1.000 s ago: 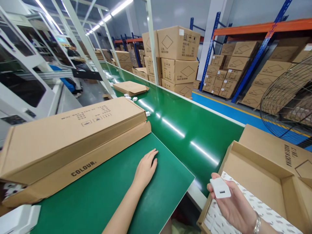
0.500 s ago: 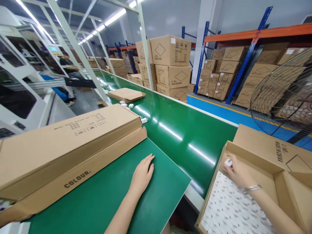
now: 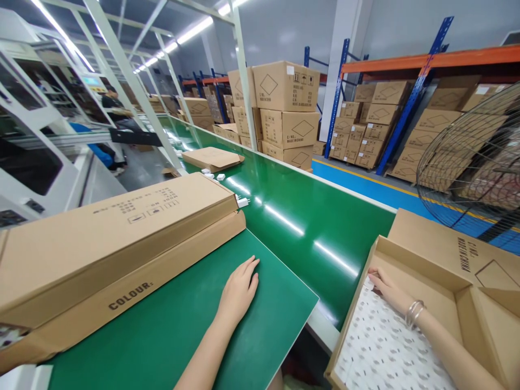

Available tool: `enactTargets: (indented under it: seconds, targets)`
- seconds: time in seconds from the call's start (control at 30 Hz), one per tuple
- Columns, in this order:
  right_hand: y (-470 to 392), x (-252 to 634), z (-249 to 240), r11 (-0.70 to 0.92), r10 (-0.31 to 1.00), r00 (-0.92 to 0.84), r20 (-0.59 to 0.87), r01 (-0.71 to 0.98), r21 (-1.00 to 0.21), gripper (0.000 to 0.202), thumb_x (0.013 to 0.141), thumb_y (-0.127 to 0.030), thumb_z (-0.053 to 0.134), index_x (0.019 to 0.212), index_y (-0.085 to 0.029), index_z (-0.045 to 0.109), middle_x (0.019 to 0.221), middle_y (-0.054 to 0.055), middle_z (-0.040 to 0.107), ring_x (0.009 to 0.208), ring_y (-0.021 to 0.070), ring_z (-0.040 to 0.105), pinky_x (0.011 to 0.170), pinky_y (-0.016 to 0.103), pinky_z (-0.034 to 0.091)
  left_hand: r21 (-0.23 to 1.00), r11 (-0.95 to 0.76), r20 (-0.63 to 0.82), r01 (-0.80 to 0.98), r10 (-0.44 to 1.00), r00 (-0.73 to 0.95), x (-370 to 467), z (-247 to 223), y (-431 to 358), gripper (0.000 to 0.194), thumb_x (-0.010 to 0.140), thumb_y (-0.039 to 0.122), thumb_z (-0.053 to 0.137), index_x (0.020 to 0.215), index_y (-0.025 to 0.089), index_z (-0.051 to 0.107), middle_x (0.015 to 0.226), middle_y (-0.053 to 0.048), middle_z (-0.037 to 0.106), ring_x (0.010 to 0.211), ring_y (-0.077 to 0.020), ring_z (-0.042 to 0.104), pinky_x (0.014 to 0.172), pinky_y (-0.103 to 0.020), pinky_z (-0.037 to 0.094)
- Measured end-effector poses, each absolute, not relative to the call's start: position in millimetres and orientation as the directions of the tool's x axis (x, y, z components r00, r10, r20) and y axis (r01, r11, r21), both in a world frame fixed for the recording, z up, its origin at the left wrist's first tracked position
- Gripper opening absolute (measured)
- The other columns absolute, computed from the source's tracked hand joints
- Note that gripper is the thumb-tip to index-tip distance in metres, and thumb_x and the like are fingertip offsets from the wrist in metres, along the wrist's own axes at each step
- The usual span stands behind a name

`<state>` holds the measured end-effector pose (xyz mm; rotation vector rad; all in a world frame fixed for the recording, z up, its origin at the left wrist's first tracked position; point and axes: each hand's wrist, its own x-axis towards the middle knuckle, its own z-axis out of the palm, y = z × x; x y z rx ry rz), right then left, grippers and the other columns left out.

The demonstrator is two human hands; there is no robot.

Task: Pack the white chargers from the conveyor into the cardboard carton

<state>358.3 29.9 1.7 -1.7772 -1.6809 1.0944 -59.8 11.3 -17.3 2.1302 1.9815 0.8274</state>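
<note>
My left hand (image 3: pixel 240 286) lies on the green work board (image 3: pixel 170 330) with its fingers stretched out and nothing in it. My right hand (image 3: pixel 385 290) is inside an open cardboard box (image 3: pixel 424 265) on the right. Its fingers are closed on a white plug adapter (image 3: pixel 369 283), mostly hidden under them, at the far left corner of the packed rows. Those tightly packed white plug adapters (image 3: pixel 377 338) show small grey prongs on top. More loose white adapters (image 3: pixel 242 202) lie on the green conveyor belt (image 3: pixel 292 238) beyond the board.
A long cardboard box (image 3: pixel 114 222) marked COLOUR rests on the board's left side. Further up the belt lies a flat carton (image 3: pixel 213 158). Stacked cartons (image 3: pixel 288 114) stand behind the conveyor. A wire-caged fan (image 3: pixel 467 162) is at far right. A seated person (image 3: pixel 114 105) is in the distance.
My right hand has lowered the plug adapter from above the box to the far left corner of the packed rows. My left hand has stayed on the board.
</note>
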Motion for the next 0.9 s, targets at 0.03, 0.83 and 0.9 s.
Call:
enactTargets:
  seconds: [0.03, 0.83, 0.9]
  targets:
    - [30.8, 359.2, -0.4, -0.15, 0.97, -0.064, -0.234, 0.601, -0.785, 0.041, 0.082, -0.057, 0.036, 0.099, -0.021, 0.045, 0.087, 0.003, 0.057, 0.078, 0.0183, 0.057, 0.077, 0.033, 0.046, 0.438, -0.136, 0.306, 0.889, 0.952, -0.005, -59.9, -17.3, 11.3, 0.037, 0.088, 0.029, 0.032, 0.119, 0.018, 0.05, 0.129, -0.006, 0.049, 0.118, -0.0197, 0.044, 0.1, -0.039, 0.038]
    - [31.6, 350.0, 6.0, -0.29, 0.954, 0.048, -0.296, 0.391, -0.873, 0.04, 0.07, -0.059, 0.045, 0.077, -0.021, 0.054, 0.08, 0.005, 0.059, 0.079, 0.0217, 0.059, 0.076, 0.035, 0.05, 0.408, -0.147, 0.336, 0.901, 0.942, 0.002, -57.8, -16.8, 10.7, 0.037, 0.088, 0.027, 0.033, 0.118, 0.019, 0.052, 0.128, -0.007, 0.05, 0.116, -0.0201, 0.046, 0.098, -0.039, 0.039]
    - [31.9, 351.9, 4.5, -0.241, 0.965, 0.014, -0.263, 0.452, -0.859, 0.04, 0.074, -0.058, 0.04, 0.075, -0.021, 0.054, 0.079, 0.005, 0.06, 0.079, 0.0225, 0.059, 0.076, 0.036, 0.049, 0.408, -0.142, 0.326, 0.902, 0.945, 0.001, -57.6, -16.6, 10.4, 0.037, 0.088, 0.027, 0.033, 0.118, 0.018, 0.052, 0.129, -0.007, 0.049, 0.116, -0.0202, 0.046, 0.098, -0.04, 0.039]
